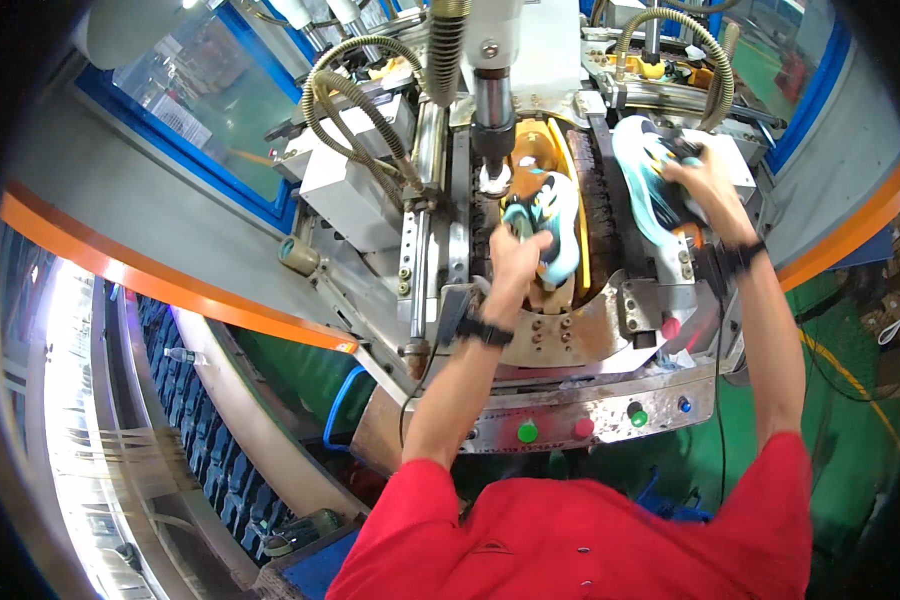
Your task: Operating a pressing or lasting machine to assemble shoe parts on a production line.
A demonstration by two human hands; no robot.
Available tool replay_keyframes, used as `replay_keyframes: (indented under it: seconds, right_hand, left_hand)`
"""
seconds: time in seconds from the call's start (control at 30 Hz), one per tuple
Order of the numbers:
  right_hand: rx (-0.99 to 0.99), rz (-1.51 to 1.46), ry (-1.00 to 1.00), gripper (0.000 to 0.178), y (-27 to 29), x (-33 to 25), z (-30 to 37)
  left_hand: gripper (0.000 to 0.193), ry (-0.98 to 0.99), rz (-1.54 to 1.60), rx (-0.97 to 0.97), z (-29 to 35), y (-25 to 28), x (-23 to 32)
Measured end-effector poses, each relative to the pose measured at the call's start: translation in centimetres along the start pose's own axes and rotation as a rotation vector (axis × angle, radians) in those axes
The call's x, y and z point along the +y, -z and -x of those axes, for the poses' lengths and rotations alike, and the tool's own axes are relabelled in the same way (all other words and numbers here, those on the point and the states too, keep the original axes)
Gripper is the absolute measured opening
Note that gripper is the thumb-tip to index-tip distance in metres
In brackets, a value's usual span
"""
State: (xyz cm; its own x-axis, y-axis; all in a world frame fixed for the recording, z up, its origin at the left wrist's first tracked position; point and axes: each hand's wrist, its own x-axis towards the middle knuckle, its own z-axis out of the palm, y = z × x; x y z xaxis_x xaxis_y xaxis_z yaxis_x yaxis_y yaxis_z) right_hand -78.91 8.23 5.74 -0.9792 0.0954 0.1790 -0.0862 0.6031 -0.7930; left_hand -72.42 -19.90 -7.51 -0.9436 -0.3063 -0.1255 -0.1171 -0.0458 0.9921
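Note:
My left hand (517, 252) is closed on the near part of a sneaker (562, 225) with a white and light-blue sole and a black, patterned upper. This sneaker lies over the brown bed of a press machine, beside the metal shaft of the press head (493, 120). Out to the right, my right hand (712, 185) grips the dark upper of a second sneaker (642, 180) in similar colours, held tilted on its side at the machine's right edge. Its fingers are partly blurred. Dark bands circle both wrists.
Yellow strips (584, 250) flank the bed. Hoses (365, 150) curve beside white housings (350, 195). A front panel (610, 415) carries green, red and blue buttons. An orange-edged guard (180, 275) rises at the left, near a conveyor (195, 410). Dark cables hang from the wrists.

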Motion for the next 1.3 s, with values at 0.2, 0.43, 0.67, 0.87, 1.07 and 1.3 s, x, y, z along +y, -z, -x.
replay_keyframes:
  seconds: [0.2, 0.43, 0.67, 0.87, 1.07, 1.3]
  right_hand:
    - [-0.465, 0.160, -0.109, 0.071, -15.1, -2.6, -6.7]
    - [-0.143, 0.498, -0.078, 0.055, -27.6, 0.8, -3.1]
    - [-0.127, 0.085, 0.800, 0.045, -21.9, -4.3, 10.0]
    - [-0.716, -0.092, 0.869, 0.012, -22.3, 2.9, 32.7]
    - [-0.807, 0.011, 1.029, 0.023, -29.3, 10.0, 35.3]
    - [-0.804, -0.214, 1.084, 0.021, -28.4, -5.7, 38.1]
  left_hand:
    - [0.057, 0.067, -0.073, -0.079, 19.7, 9.4, 6.8]
    - [0.057, 0.163, 0.134, 0.440, 35.8, 16.3, 9.7]
    - [0.046, 0.118, 0.306, 1.032, 46.9, 14.5, 5.1]
    - [0.045, 0.246, 0.345, 1.096, 51.3, 11.8, -1.7]
    - [0.047, 0.106, 0.360, 1.440, 59.5, 9.8, -6.5]
    - [0.046, 0.292, 0.475, 1.947, 72.7, 11.6, -10.7]
